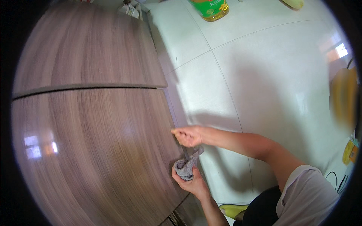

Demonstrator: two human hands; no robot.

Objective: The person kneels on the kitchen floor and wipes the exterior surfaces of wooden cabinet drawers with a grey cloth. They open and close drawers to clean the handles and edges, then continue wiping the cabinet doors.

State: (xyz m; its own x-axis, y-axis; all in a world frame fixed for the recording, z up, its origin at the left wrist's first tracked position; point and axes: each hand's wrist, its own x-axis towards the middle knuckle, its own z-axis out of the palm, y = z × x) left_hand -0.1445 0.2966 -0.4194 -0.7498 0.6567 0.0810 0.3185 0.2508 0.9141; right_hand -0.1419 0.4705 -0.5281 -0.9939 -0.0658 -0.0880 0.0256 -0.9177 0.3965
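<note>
My left hand (190, 180) is closed around a bunched grey terry cloth (185, 169), beside the edge of a glossy wood-grain cabinet panel (127, 141). One twisted end of the cloth sticks up past the thumb. Just above it in the picture, my right hand (188, 136) is curled with its fingers folded in. Its foremost fingertip lies at the panel's edge; whether it touches or pinches that edge cannot be told. No object shows in the right hand.
A second wood-grain panel (93, 48) adjoins beyond a dark gap. On the pale tiled floor (198, 93) stand an oil bottle (213, 10) and, farther right, a pale green vegetable (295, 3). A blurred yellow object (343, 99) is at the right rim. A yellow-green shoe (233, 210) shows below.
</note>
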